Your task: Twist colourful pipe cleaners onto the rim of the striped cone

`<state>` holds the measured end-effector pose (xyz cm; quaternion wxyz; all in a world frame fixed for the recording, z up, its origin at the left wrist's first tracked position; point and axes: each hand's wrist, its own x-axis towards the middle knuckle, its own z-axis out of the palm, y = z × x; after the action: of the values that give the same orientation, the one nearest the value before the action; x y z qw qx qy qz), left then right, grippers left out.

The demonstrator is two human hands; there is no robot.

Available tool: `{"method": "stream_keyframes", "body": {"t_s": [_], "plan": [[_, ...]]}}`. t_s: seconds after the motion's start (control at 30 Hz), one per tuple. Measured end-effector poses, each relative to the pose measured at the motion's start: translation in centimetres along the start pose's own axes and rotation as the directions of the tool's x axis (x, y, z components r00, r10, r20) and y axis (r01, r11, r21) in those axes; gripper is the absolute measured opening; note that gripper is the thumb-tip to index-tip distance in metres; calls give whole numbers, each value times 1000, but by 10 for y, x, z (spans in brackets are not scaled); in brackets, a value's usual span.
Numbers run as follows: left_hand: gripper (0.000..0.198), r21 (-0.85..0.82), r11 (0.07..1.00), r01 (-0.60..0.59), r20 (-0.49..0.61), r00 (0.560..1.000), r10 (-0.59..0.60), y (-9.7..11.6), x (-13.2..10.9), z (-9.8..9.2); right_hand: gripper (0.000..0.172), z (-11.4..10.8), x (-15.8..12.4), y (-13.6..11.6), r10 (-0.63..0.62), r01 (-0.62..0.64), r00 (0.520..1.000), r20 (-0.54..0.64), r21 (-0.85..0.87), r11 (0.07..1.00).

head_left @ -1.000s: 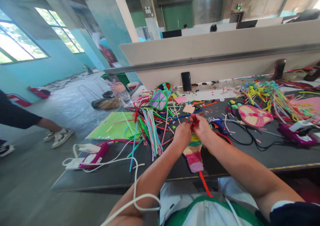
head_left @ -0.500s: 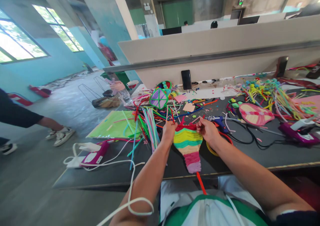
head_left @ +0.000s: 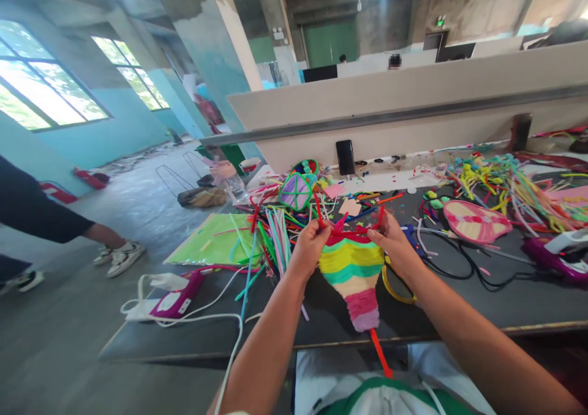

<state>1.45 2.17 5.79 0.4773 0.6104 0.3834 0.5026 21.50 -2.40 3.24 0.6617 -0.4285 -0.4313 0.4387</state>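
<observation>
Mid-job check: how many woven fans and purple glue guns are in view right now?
Woven fans: 3 (striped fan, pink fan, purple fan)
Purple glue guns: 2 (left gun, right gun)
Total: 5
A round piece behind the purple fan is too hidden to count.

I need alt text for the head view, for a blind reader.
The left hand and right hand grip the top corners of a striped fan, over a dark table strewn with loose pipe cleaners. A phone leans on the partition.
</observation>
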Motion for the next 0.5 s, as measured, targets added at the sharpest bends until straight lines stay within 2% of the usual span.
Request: {"method": "stream_keyframes", "body": {"t_s": [0.07, 0.13, 0.2, 0.33, 0.5], "plan": [[22, 0, 999, -49, 76, 996, 49, 15, 3, 2, 56, -2, 1, -9, 164, -189, 976, 140, 184, 965], [19, -13, 997, -76, 139, 987, 77, 27, 8, 6, 47, -4, 2, -19, 282, -359, 916, 286, 268, 894], [19, -55, 996, -64, 171, 983, 73, 36, 13, 11, 37, -3, 3, -28, 326, -424, 884, 335, 285, 859], [25, -191, 978, 87, 238, 971, -40, 42, 16, 20, 28, -2, 6, -33, 297, -359, 928, 224, 328, 874], [41, -259, 916, 308, 347, 914, -210, 36, 12, 26, 25, -4, 8, -16, 240, -274, 961, 134, 385, 881]]}}
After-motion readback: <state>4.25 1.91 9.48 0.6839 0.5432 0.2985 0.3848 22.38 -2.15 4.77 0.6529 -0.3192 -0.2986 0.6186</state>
